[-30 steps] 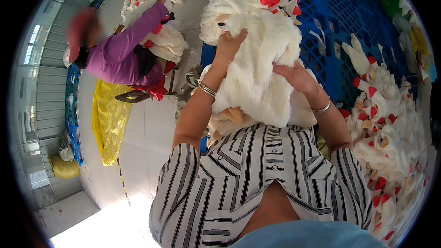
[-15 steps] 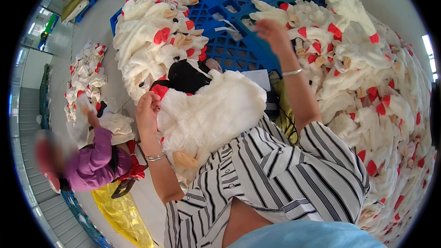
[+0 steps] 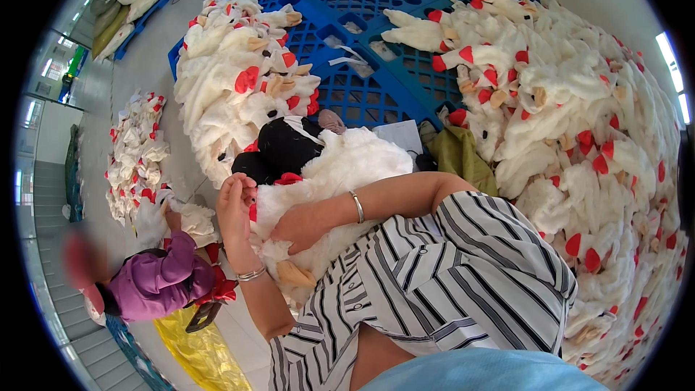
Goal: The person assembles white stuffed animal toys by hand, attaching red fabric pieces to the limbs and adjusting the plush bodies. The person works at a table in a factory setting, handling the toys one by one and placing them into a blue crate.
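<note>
Across my lap lies a limp white plush animal skin (image 3: 369,159) with red patches and a tan piece (image 3: 295,274) near my striped shirt. My left hand (image 3: 235,203) is closed at its left edge, fingertips pinching the fabric beside a red patch (image 3: 253,211). Over the middle of the plush rests my right hand (image 3: 300,226), its fingers curled together and pointing toward the left hand. The fur partly hides those fingertips, and whatever they hold is too small to make out.
A heap of similar white skins (image 3: 224,87) lies ahead on the left, a far larger heap (image 3: 572,145) on the right. Blue plastic pallets (image 3: 355,98) lie between them. An olive sack (image 3: 463,156) sits by my right side. A co-worker in a purple top (image 3: 156,286) handles white plush at left.
My right hand has come down from its raised, outstretched place at the right onto the plush. My left hand keeps its hold at the edge. The co-worker's arm has lowered.
</note>
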